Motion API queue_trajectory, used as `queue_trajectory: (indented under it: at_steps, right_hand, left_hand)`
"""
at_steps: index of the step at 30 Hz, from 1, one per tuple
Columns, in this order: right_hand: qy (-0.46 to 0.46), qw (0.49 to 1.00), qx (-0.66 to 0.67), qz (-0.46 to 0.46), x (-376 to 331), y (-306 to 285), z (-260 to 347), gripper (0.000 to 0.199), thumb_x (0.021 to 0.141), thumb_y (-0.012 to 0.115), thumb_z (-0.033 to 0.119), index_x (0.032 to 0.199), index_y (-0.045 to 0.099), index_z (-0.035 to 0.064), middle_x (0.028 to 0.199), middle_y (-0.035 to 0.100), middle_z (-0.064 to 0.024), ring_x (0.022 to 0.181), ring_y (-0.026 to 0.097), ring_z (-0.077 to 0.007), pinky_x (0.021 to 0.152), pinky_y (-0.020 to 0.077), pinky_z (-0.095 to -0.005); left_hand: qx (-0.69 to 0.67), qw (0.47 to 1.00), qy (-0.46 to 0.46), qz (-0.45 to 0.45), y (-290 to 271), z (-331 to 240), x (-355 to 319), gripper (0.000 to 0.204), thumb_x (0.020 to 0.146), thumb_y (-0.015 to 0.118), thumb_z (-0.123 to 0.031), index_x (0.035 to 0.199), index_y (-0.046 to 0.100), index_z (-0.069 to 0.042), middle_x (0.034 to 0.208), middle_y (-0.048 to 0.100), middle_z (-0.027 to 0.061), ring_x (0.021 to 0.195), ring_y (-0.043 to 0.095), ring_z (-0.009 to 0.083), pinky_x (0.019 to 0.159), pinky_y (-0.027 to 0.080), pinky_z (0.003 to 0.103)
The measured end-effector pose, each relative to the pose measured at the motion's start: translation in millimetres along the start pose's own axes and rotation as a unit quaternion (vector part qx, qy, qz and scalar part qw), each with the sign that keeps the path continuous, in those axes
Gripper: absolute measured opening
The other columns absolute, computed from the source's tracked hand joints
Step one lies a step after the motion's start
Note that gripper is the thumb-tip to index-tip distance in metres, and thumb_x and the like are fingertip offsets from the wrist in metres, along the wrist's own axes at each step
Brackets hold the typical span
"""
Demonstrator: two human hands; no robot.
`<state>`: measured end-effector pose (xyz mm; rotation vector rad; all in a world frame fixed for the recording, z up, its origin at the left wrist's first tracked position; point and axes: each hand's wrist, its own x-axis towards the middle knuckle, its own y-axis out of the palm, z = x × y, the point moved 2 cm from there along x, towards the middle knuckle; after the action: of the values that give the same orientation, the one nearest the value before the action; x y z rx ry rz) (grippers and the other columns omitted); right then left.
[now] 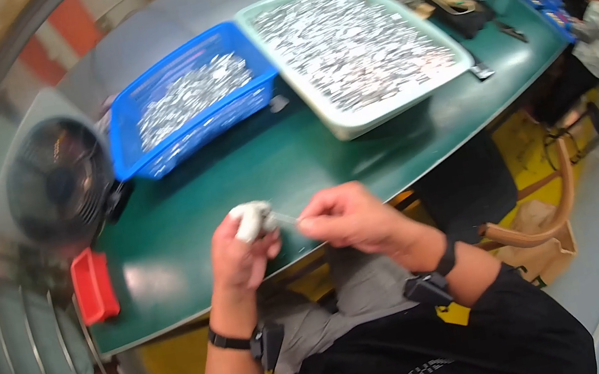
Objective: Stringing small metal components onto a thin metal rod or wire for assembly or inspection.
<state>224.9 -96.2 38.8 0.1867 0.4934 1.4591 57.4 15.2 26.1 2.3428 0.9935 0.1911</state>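
Observation:
Above the front edge of the green table, my left hand (240,252) is closed, with white cloth-like material (248,222) at its thumb and fingertips. I cannot tell whether this white material is wrapped round the fingers or held in them. A thin pale strand (286,218) stretches from there to my right hand (349,218), whose thumb and forefinger pinch its other end. Motion blur hides what else the left fingertips grip. Both wrists carry black straps with small black devices.
Small silvery pieces fill a pale green tray (344,131) and partly fill a blue basket (202,134) on the green table (184,215). At left stand a fan (57,177) and a red bin (95,287). A chair (539,229) is at right; another person (598,38) sits far right.

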Motion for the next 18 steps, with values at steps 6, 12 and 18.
queue_trajectory:
  at_steps: [6,12,18]
  right_hand:
    - [-0.429,0.759,-0.480,-0.097,4,25,6,0.011,0.088,0.068,0.010,0.092,0.068,-0.0004,0.074,0.058,-0.0021,0.063,0.051,-0.0090,0.054,0.0403,-0.0246]
    - [-0.318,0.903,-0.280,-0.076,10,8,0,0.011,0.089,0.067,0.010,0.095,0.067,-0.0004,0.073,0.056,-0.0016,0.062,0.051,-0.0095,0.052,0.0397,-0.0260]
    - [-0.224,0.958,-0.180,-0.021,17,1,-10,0.009,0.088,0.066,0.010,0.089,0.065,0.0014,0.066,0.054,-0.0003,0.058,0.050,-0.0110,0.052,0.0420,-0.0307]
  left_hand:
    - [-0.001,0.997,-0.004,-0.080,-1,-7,6,0.016,0.094,0.064,-0.023,0.098,0.059,-0.007,0.078,0.059,0.0031,0.058,0.051,0.0128,0.044,0.038,0.028]
    - [0.002,0.993,-0.005,-0.122,33,-12,8,0.017,0.095,0.063,-0.021,0.086,0.054,-0.010,0.073,0.055,0.0021,0.058,0.051,0.0126,0.042,0.037,0.027]
    - [0.025,0.999,0.030,-0.027,8,-8,7,0.014,0.095,0.063,-0.020,0.091,0.057,-0.008,0.078,0.058,0.0036,0.063,0.053,0.0134,0.048,0.041,0.027]
